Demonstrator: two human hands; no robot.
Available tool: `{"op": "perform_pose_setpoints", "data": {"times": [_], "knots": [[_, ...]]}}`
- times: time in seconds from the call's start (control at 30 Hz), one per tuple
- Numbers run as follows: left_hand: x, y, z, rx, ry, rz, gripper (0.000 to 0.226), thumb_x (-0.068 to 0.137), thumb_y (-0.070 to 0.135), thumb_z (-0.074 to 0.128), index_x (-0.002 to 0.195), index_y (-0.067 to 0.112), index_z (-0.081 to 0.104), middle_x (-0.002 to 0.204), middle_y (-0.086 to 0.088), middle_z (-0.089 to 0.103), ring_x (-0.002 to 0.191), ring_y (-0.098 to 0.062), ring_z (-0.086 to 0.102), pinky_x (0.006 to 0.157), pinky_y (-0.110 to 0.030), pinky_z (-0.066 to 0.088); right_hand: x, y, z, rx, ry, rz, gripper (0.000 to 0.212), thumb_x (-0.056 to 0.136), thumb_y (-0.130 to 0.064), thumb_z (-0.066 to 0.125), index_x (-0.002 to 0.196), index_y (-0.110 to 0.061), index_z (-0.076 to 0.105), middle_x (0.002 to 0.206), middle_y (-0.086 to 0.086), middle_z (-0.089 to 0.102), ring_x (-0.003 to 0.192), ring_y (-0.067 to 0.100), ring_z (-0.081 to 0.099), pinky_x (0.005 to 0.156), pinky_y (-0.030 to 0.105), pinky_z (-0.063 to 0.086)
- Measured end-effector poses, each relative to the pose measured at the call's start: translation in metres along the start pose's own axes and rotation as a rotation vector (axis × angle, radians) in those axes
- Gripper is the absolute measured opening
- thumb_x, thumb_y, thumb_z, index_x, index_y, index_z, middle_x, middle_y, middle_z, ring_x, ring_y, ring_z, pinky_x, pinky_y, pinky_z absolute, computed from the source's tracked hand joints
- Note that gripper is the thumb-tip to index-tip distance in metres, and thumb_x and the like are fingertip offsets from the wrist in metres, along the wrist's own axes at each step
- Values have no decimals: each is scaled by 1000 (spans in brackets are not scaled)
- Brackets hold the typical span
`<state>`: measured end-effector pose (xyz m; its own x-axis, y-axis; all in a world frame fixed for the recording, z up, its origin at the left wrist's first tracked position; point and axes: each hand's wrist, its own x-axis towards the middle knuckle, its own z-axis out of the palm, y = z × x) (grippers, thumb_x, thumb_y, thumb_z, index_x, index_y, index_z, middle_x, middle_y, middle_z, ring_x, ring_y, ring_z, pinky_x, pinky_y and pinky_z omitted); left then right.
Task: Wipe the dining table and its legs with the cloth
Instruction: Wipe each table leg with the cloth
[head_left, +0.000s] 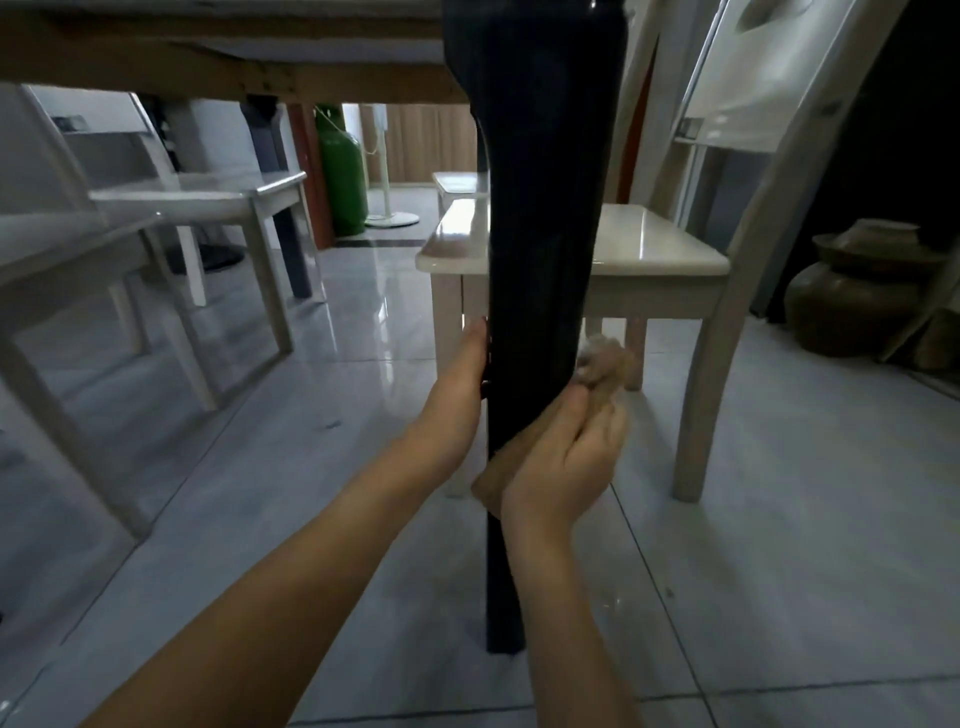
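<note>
A glossy black table leg (540, 218) stands upright in the middle of the view, under the wooden underside of the dining table (218, 67). My left hand (462, 395) grips the leg's left side, fingers wrapped behind it. My right hand (566, 462) presses a brown cloth (602, 364) against the leg's right side, low down. Part of the cloth bunches above my fingers and part hangs below my palm. The leg's foot rests on the tiled floor.
A cream chair (660, 244) stands just behind the leg on the right. Two white chairs (218, 202) stand at the left. A green gas cylinder (340, 176), a fan base (392, 218) and a brown clay pot (857, 291) are farther off.
</note>
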<state>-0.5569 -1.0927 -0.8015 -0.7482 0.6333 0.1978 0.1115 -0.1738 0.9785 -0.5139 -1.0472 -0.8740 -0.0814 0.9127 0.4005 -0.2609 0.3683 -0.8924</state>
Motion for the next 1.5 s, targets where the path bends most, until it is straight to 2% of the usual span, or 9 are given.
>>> {"op": "perform_pose_setpoints", "data": {"times": [0.3, 0.4, 0.57, 0.67, 0.8, 0.93, 1.1, 1.37, 1.5], "knots": [[-1, 0, 2, 27, 32, -59, 30, 101, 46, 21, 96, 45, 50, 133, 0, 53, 128, -23, 46, 115, -49, 27, -50, 91, -47, -133, -131, 633, 35, 102, -42, 33, 83, -25, 57, 92, 5, 60, 88, 21, 59, 67, 20, 42], [-1, 1, 2, -19, 41, -64, 29, 101, 43, 26, 96, 40, 54, 115, 8, 60, 123, -20, 50, 114, -46, 31, -24, 28, -27, -77, -91, 442, 22, 102, -31, 39, 86, -23, 51, 96, 6, 53, 86, 11, 56, 77, 35, 47], [-4, -2, 2, -64, -27, -5, 39, 102, 37, 23, 98, 29, 61, 88, 12, 73, 93, -4, 67, 88, -22, 53, 4, -51, -2, 208, -100, 32, 9, 100, -34, 41, 95, -37, 48, 101, -2, 53, 88, 8, 59, 73, 23, 51], [-2, -4, 1, -54, 22, 11, 33, 101, 38, 27, 101, 31, 59, 103, 7, 69, 109, -16, 62, 98, -32, 48, -13, -12, -3, 87, -17, -81, 23, 99, -26, 39, 111, -18, 57, 103, -14, 49, 92, -4, 55, 75, 9, 43], [1, -5, 0, 0, 42, 13, 28, 102, 39, 28, 101, 41, 57, 116, 4, 63, 117, -20, 56, 108, -47, 38, -62, 76, -28, 32, 10, 299, 22, 102, -6, 37, 109, -22, 50, 100, -10, 53, 86, 1, 57, 72, 4, 40], [2, -4, 0, 87, 35, 36, 28, 102, 41, 29, 99, 49, 56, 112, 12, 64, 114, -15, 58, 107, -48, 40, -91, 134, -61, -165, -198, 595, 36, 102, -8, 34, 136, 2, 42, 131, 9, 47, 119, 31, 51, 96, 20, 40], [1, -2, -1, 34, 2, -7, 32, 102, 42, 27, 95, 48, 58, 109, 15, 62, 117, -15, 55, 110, -47, 36, -74, 116, -66, -81, -172, 768, 30, 104, -13, 34, 122, 5, 47, 112, 10, 55, 99, 31, 53, 66, 17, 38], [3, -6, -1, -113, 3, -59, 35, 101, 41, 27, 98, 31, 60, 107, 3, 66, 110, -14, 59, 105, -36, 43, 3, -42, -13, 197, -177, 325, 12, 100, -35, 44, 90, -28, 43, 83, -4, 52, 69, 2, 54, 68, 32, 49], [4, -4, -4, -109, -23, -34, 42, 102, 38, 26, 108, 21, 64, 107, 1, 70, 108, -14, 63, 102, -33, 46, 24, -74, 6, -80, -157, -140, 34, 96, -45, 33, 111, -20, 51, 97, -10, 41, 80, 1, 48, 68, 19, 43]]}}
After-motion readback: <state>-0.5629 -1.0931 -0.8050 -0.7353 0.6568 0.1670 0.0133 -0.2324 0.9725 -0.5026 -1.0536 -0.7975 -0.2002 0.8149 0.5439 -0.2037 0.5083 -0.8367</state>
